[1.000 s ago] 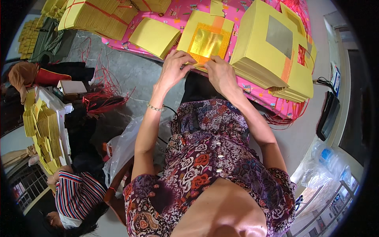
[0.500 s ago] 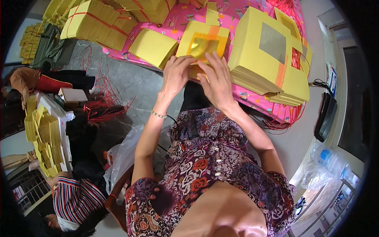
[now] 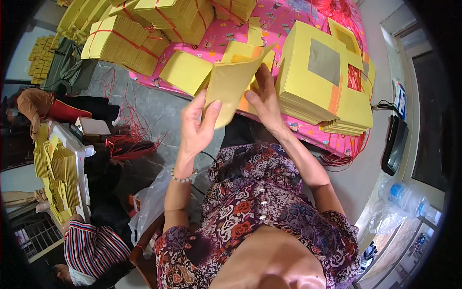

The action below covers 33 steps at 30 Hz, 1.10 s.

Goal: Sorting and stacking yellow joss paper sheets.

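Note:
A yellow paper sheet (image 3: pixel 234 82) is raised and slightly curved in front of me, its plain side facing me. My left hand (image 3: pixel 198 126) pinches its lower left edge, thumb on the near face. Beside the sheet's right edge is my right hand (image 3: pixel 267 103), thumb and fingers apart; some fingertips are hidden. Behind the raised sheet lies more yellow paper (image 3: pixel 236 50), mostly covered. A low yellow stack (image 3: pixel 184 71) sits to the left. On the right stands a thick yellow stack (image 3: pixel 301 79) whose top sheet bears a silver-grey square (image 3: pixel 324 62) and an orange strip.
Pink patterned cloth (image 3: pixel 226 34) covers the table. Yellow bundles (image 3: pixel 122 41) tied with red cord stand at the back left. Loose red cords (image 3: pixel 130 139) lie on the grey floor. Two other people (image 3: pixel 96 245) are at the left, near more yellow stacks. A plastic bottle (image 3: pixel 397 190) is at the right.
Both hands were lying on a sheet with a gold panel. Now my left hand has lifted a yellow sheet up towards me, and my right hand has shifted slightly right.

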Motion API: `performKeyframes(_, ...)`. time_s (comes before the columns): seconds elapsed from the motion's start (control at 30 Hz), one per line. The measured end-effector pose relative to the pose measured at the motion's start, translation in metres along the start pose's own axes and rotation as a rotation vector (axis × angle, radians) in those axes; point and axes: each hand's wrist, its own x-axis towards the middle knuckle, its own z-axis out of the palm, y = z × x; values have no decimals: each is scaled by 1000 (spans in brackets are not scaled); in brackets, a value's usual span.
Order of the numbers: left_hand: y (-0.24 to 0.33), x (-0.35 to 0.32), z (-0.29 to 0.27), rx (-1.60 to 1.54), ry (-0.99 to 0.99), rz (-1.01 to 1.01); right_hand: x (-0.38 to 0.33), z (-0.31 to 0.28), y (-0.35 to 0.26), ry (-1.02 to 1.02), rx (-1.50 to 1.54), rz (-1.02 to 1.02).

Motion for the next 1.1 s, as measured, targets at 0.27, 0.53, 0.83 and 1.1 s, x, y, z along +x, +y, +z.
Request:
performKeyframes(0.27,-18,-1,-3,-682,-241,-265,-11,-2,-27,-231,348,232)
performKeyframes(0.53,-31,-1,14,-762,-209,-430,-23,-3,-21,-107,343,356)
performKeyframes(0.83,-14,-4,25,598,238,159,-22,-2,-25,28,226,309)
performKeyframes(1.1,-16,-1,24,-346,-11,-178,-22,0,-32,-33,132,324)
